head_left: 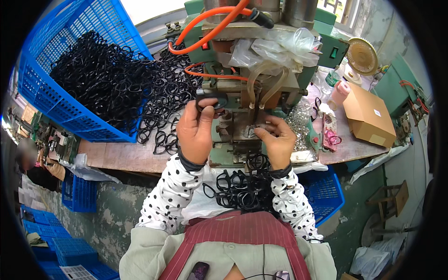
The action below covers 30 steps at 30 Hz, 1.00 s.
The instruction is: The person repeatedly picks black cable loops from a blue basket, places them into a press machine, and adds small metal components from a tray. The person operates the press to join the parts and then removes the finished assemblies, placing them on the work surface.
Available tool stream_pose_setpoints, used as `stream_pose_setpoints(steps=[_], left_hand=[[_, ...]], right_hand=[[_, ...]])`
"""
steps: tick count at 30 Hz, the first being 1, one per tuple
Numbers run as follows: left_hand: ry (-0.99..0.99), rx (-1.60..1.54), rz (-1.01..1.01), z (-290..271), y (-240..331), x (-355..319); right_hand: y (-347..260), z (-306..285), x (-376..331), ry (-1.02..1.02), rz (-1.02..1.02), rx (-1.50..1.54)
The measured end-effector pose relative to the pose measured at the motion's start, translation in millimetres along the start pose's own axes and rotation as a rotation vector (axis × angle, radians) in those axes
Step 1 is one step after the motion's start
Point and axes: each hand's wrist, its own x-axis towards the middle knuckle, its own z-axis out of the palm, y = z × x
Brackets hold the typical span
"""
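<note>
The pile of black frames [242, 186] lies in the lap, below the green machine [242, 116]. The left hand [195, 130] has its grip clamped on a black frame [212, 100], held crosswise left of the machine; the right hand [276, 140] pinches a small part at its front.

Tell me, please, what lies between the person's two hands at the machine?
In the head view, the green machine's metal work area sits between the left hand, which holds a black ring, and the right hand; no loose rings lie there.
</note>
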Motion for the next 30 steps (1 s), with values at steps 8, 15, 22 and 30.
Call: stream_pose_setpoints(steps=[8, 15, 22, 30], left_hand=[[-0.058, -0.169, 0.004, -4, -3, 4], [-0.071, -0.114, 0.049, -3, -9, 3], [-0.148, -0.173, -0.016, -11, -8, 8], [-0.127, -0.145, -0.006, -11, -11, 7]], right_hand=[[2, 12, 2, 0.043, 0.001, 0.032], [-3, 14, 5, -0.007, 0.039, -0.041], [10, 4, 7, -0.014, 0.049, 0.046], [9, 11, 6, 0.012, 0.005, 0.092]])
